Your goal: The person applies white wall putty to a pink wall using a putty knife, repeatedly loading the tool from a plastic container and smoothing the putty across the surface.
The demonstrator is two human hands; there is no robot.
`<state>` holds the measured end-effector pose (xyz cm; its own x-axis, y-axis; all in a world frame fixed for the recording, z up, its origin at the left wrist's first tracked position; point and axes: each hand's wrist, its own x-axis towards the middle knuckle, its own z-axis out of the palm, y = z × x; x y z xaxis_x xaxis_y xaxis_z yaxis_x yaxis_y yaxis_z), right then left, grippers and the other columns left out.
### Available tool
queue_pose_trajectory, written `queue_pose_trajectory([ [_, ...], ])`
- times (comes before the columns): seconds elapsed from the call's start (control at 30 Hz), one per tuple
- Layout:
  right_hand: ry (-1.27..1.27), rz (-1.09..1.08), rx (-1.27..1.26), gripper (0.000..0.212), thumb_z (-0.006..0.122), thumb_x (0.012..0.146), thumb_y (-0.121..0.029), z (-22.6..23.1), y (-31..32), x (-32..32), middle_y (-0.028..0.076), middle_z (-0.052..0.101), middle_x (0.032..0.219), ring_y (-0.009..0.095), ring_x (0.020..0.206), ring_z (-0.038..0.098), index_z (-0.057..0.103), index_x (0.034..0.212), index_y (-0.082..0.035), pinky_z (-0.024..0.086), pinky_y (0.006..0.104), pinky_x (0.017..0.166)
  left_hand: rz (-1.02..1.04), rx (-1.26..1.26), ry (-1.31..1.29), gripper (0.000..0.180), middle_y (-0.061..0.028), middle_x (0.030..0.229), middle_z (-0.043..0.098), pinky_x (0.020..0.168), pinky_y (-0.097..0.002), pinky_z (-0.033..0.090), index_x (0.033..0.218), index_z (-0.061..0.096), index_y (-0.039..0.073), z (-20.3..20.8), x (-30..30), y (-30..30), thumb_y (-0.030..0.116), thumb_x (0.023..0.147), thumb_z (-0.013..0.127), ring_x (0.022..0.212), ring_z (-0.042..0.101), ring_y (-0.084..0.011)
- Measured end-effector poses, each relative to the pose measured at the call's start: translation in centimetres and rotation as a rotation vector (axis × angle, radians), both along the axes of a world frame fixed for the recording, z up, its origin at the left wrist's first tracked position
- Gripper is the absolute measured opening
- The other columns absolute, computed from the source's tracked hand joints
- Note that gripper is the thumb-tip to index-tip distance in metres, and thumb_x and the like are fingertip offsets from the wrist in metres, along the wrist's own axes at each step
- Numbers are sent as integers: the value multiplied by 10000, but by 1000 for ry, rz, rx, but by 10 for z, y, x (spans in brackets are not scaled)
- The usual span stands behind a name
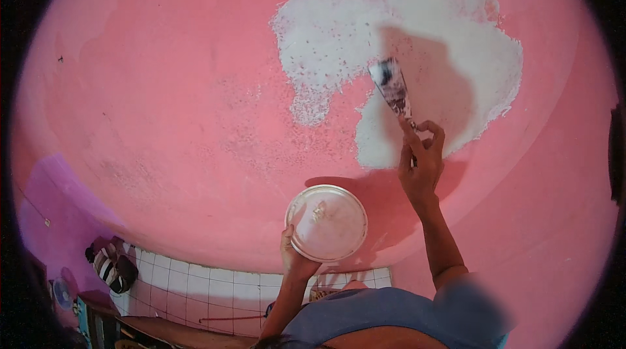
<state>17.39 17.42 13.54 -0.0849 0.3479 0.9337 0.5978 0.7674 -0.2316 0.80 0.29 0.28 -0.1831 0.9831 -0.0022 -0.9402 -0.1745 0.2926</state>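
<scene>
My right hand (422,157) is closed around the handle of a putty knife (391,83), its index finger stretched along toward the blade. Dark and whitish smears cover the metal blade, which lies against or close to the wall. Around it spreads a large, uneven patch of white putty (339,29) on the pink wall (182,88). Lower down, my left hand (295,258) grips a round white lid (329,228) by its left and lower rim. A small lump of pale putty (319,211) sits on the lid.
White floor tiles (195,277) run along the wall's foot. At the lower left lie a striped bundle (114,269), a small fan (62,292) and a brown wooden piece of furniture (169,333). A thin red stick (231,318) rests on the tiles.
</scene>
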Motion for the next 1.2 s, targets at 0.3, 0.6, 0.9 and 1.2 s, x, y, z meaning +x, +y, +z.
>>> queue_pose_trajectory([
  [0.3, 18, 0, 156, 537, 610, 757, 40, 34, 48, -37, 121, 470, 1126, 185, 653, 586, 605, 1233, -208, 498, 305, 539, -21, -54, -7, 640, -135, 1413, 396, 1041, -528, 349, 1409, 347, 151, 1, 2, 11, 438, 854, 486, 1283, 403, -328],
  [0.6, 13, 80, 10, 541, 552, 780, 128, -17, 16, -15, 100, 447, 1083, 95, 550, 452, 610, 1236, -158, 398, 239, 498, -33, -66, -6, 669, -138, 1415, 395, 1050, -525, 340, 1415, 332, 118, -8, -5, 12, 455, 853, 467, 1283, 404, -333],
  [0.9, 22, 55, 142, 546, 561, 775, 107, 42, 35, -41, 126, 449, 1112, 149, 599, 511, 599, 1243, -171, 431, 266, 507, -93, -25, 25, 684, -138, 1421, 387, 1056, -527, 332, 1417, 330, 123, -8, -3, 20, 456, 843, 494, 1285, 401, -338],
  [1.2, -26, 104, 56, 539, 568, 766, 119, -48, 29, -10, 126, 439, 1076, 157, 649, 478, 611, 1232, -149, 434, 258, 562, -28, -110, 26, 684, -171, 1395, 404, 1015, -543, 373, 1404, 329, 88, -18, -15, 22, 526, 882, 390, 1237, 445, -357],
])
